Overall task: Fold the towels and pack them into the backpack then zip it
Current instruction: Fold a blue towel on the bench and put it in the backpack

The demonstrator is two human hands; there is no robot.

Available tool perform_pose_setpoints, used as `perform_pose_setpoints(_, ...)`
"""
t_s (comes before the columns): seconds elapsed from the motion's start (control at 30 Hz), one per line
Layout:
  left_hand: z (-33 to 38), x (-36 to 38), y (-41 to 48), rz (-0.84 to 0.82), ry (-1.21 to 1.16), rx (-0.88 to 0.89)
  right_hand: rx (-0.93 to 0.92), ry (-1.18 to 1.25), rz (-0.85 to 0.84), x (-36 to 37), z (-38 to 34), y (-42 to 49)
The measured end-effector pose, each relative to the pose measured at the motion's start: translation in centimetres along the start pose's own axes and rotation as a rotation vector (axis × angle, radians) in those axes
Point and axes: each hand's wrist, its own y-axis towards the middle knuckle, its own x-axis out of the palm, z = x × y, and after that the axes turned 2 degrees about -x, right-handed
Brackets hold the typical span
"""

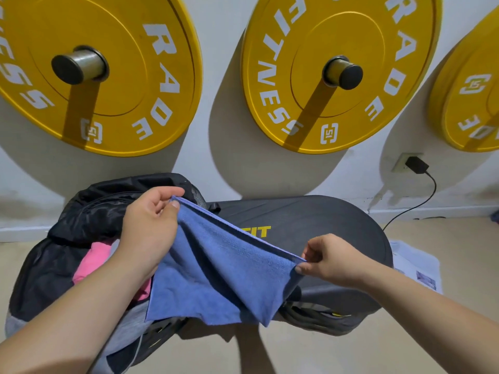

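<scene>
At my far left, one black-and-grey backpack (89,209) is lying open at the left end of one dark padded bench (324,220), and one pink towel (97,257) is showing in its mouth. My left hand (151,222) is hovering over that opening, thumb and forefinger pinching the far corner of the one blue towel (224,271). The blue towel is hanging in the air between my two hands. Its top edge is running taut, slanting down from the left pinch to the right, while the rest is drooping in folds, the lower left part hanging in front of the backpack's edge. My right hand (329,260) is pinching the near corner between thumb and fingertips, lower and closer to me than the left. Further right, one black plug (417,164) is sitting in a wall socket and some printed paper (415,268) is lying on the floor. Above it all, three yellow weight plates (100,71) are hanging along the wall.
</scene>
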Motion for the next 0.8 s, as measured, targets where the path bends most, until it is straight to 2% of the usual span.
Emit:
perform_pose_setpoints(0.13, 0.0, 0.2, -0.1, -0.023, 0.049, 0.037, 0.0, 0.009, -0.198, -0.1, 0.4, -0.9)
perform_pose_setpoints(0.2, 0.0, 0.3, -0.2, -0.019, 0.069, 0.055, -0.058, 0.01, -0.241, -0.3, 0.1, -1.3)
perform_pose_setpoints(0.3, -0.4, -0.1, 0.2, 0.013, 0.03, 0.018, -0.112, 0.077, -0.153, -1.1, -0.3, -1.2)
perform_pose_setpoints(0.37, -0.6, -0.4, 0.4, 0.03, 0.005, -0.018, -0.069, 0.135, -0.086, -1.7, 0.1, -1.2)
perform_pose_setpoints(0.47, -0.6, -0.3, 0.1, 0.01, 0.035, -0.017, 0.009, 0.236, -0.097, -2.0, 0.4, -1.6)
perform_pose_setpoints(0.7, -0.7, -0.3, 0.2, -0.025, 0.021, -0.019, 0.053, 0.126, -0.02, -2.4, -0.1, -1.7)
perform_pose_setpoints(0.8, -0.5, -0.6, 0.1, -0.034, 0.033, -0.011, 0.052, 0.102, 0.119, -2.7, 0.3, -1.3)
